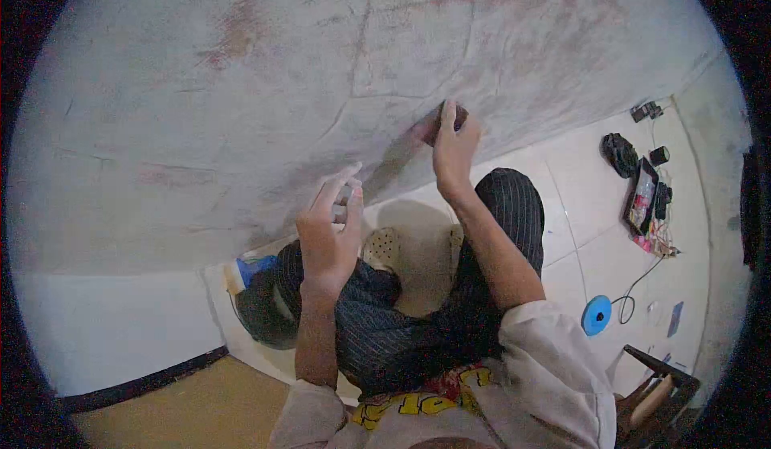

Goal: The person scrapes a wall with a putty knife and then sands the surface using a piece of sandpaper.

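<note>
A patchy grey-white wall (305, 79) with reddish smudges and scratched lines fills the upper view. My right hand (458, 140) grips a small dark reddish-brown piece (431, 125) between thumb and fingers, close to the wall. Lower and to the left, my left hand (333, 216) is raised near the wall with its fingers curved and apart, pale dust on the fingertips. Nothing shows between them. My knees in dark striped trousers (510, 208) are bent below the hands.
On the tiled floor (562, 216) at right lie a black bag (618, 154), a tray of small items (641, 197), cables and a blue disc (597, 315). A dark wooden piece of furniture (662, 389) stands lower right. Left of my knees is a dark rounded object (265, 312) beside blue material.
</note>
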Available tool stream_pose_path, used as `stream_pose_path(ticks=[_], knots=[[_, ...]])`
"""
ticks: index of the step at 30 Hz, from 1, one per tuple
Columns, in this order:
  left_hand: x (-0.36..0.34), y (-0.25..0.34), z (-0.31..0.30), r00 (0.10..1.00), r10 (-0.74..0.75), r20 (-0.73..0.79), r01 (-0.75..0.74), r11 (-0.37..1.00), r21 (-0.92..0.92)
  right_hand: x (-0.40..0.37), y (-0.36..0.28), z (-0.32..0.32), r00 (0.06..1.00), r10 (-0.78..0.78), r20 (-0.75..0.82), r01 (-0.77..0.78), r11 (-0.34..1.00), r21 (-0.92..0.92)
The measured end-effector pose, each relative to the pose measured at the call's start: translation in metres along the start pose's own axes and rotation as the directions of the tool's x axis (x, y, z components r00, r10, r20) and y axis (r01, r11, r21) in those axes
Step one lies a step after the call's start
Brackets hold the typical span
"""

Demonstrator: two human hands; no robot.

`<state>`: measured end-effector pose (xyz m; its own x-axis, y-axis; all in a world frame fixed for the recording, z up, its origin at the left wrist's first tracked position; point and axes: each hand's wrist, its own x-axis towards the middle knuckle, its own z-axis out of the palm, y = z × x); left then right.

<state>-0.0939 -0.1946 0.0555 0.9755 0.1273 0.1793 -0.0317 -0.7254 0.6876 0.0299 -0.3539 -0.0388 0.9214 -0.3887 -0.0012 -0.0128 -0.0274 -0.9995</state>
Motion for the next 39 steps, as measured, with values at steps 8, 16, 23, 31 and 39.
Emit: stream_pose_path(ticks=[8,16,23,31,39], knots=[[0.001,-0.003,0.002,1.000,0.019,-0.016,-0.018,0.999,0.049,-0.006,0.020,0.016,0.997,-0.075,-0.025,0.076,0.996,0.049],[0.003,-0.001,0.001,0.999,-0.031,0.012,0.032,0.994,-0.101,-0.015,0.015,0.021,0.973,-0.231,0.010,0.230,0.958,-0.169],[0.002,0.001,0.000,0.996,-0.090,0.018,0.092,0.988,-0.128,-0.008,0.018,0.018,0.988,-0.106,0.115,0.117,0.989,-0.092],[0.003,0.005,-0.001,0.999,-0.036,0.010,0.036,0.998,-0.042,0.019,-0.002,-0.018,0.973,0.079,-0.215,-0.001,0.941,0.338],[0.005,0.003,0.004,0.999,-0.022,0.044,0.024,0.999,-0.044,-0.023,0.003,0.024,0.746,-0.613,0.261,0.666,0.683,-0.300]])
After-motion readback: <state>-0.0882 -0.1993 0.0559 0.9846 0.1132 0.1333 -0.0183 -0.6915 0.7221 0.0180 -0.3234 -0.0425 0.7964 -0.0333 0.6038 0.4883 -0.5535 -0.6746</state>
